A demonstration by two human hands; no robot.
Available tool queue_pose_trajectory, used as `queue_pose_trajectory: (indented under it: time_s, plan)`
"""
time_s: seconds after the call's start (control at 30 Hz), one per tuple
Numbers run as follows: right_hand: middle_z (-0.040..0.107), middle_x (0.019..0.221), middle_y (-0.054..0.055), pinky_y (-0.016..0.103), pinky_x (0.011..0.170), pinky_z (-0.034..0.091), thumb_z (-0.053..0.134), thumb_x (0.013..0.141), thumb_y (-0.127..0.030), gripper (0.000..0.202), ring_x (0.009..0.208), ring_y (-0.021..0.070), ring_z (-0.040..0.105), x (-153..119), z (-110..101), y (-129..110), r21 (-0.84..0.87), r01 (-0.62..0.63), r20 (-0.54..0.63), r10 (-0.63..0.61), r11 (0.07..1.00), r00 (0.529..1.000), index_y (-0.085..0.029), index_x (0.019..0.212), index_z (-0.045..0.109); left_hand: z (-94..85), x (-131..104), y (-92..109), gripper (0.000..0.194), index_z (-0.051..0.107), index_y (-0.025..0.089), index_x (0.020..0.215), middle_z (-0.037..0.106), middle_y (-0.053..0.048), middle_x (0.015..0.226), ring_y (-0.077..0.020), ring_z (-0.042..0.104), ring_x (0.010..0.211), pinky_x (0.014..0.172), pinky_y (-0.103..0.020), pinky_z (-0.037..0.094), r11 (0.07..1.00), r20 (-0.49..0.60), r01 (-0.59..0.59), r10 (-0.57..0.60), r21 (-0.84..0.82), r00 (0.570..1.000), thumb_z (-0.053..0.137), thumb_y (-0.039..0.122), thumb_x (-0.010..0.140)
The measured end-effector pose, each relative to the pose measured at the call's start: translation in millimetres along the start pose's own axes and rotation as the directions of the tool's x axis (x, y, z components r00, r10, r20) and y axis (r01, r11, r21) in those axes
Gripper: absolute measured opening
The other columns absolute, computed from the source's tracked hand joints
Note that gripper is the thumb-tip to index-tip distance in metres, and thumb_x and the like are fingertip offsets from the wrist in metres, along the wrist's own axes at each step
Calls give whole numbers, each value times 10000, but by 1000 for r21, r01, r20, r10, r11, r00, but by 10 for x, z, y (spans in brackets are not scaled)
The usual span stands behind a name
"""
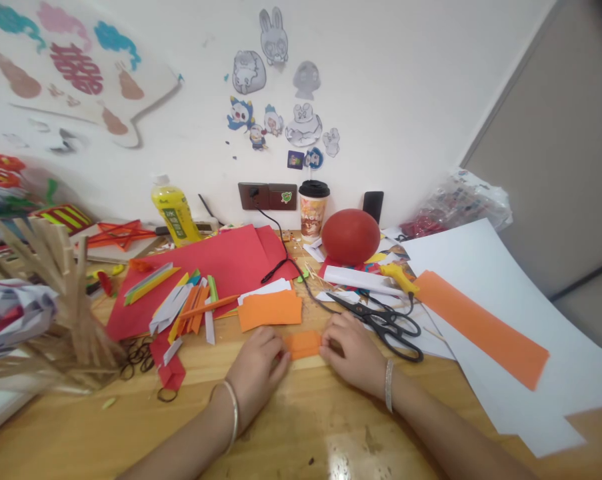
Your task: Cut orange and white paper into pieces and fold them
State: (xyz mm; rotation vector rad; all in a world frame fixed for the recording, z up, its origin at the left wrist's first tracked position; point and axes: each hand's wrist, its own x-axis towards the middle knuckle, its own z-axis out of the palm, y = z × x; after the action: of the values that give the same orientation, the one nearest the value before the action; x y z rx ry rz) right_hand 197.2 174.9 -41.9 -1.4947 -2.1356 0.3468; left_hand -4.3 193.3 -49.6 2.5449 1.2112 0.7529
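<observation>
A small piece of orange paper [305, 345] with crease lines lies on the wooden table in front of me. Its left end is pinched by my left hand [261, 363], which has a bangle at the wrist. My right hand [353, 352], with a silvery bracelet, grips the right end, fingers closed. Just beyond the paper rests a stack of orange paper pieces [271, 311] over some white ones. Black-handled scissors [381, 323] lie close to my right hand, their blades pointing left.
Red sheets [201, 257] and folded paper strips [193, 303] spread to the left. Behind stand a yellow-green bottle [175, 212], a lidded cup [313, 212] and a red balloon [351, 237]. A yellow glue gun [398, 275], an orange strip [481, 327] and white sheets [525, 360] lie right.
</observation>
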Motion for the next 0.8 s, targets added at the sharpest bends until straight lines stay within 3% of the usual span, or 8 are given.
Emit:
queue_pose_trajectory:
  time_s: [0.33, 0.43, 0.53, 0.63, 0.8]
  plan:
    - [561, 733, 18, 300, 690, 333, 589, 716, -140, 116, 766, 182, 465, 13, 92, -76, -52, -140, -69, 137, 989, 988, -184, 617, 547, 57, 45, -14, 142, 542, 164, 611, 546, -66, 672, -204, 502, 648, 600, -327, 439, 953, -17, -3, 9, 303, 1000, 486, 122, 735]
    - [560, 739, 13, 290, 693, 326, 599, 703, -142, 99, 769, 176, 467, 11, 111, -71, -52, -162, -79, 158, 985, 984, -184, 629, 550, 39, 41, 14, 148, 631, 168, 812, 580, -76, 829, -210, 509, 754, 661, -333, 441, 926, 17, -60, 57, 374, 998, 500, 122, 759]
    - [561, 752, 7, 281, 692, 316, 613, 699, -162, 81, 779, 174, 468, 8, 123, -41, -43, -173, -94, 169, 984, 981, -184, 650, 553, 24, 27, 20, 299, 628, 323, 1026, 547, -62, 1083, -244, 463, 951, 778, -388, 410, 890, 36, -209, 213, 405, 976, 535, 148, 803]
    - [568, 777, 6, 279, 694, 310, 634, 693, -191, 83, 799, 178, 473, 1, 121, -14, -20, -188, -112, 185, 982, 976, -185, 672, 554, 9, 1, -35, 293, 630, 403, 1023, 492, -39, 1210, -265, 411, 1015, 820, -430, 381, 861, 50, -292, 299, 417, 953, 554, 200, 825]
    - [559, 769, -1, 276, 695, 308, 639, 681, -188, 103, 792, 175, 475, 1, 105, -6, -2, -205, -116, 204, 979, 972, -189, 659, 538, -157, -58, -125, 286, 621, 361, 1051, 447, -57, 1315, -285, 399, 1063, 849, -475, 364, 838, 99, -359, 351, 411, 931, 506, 196, 847]
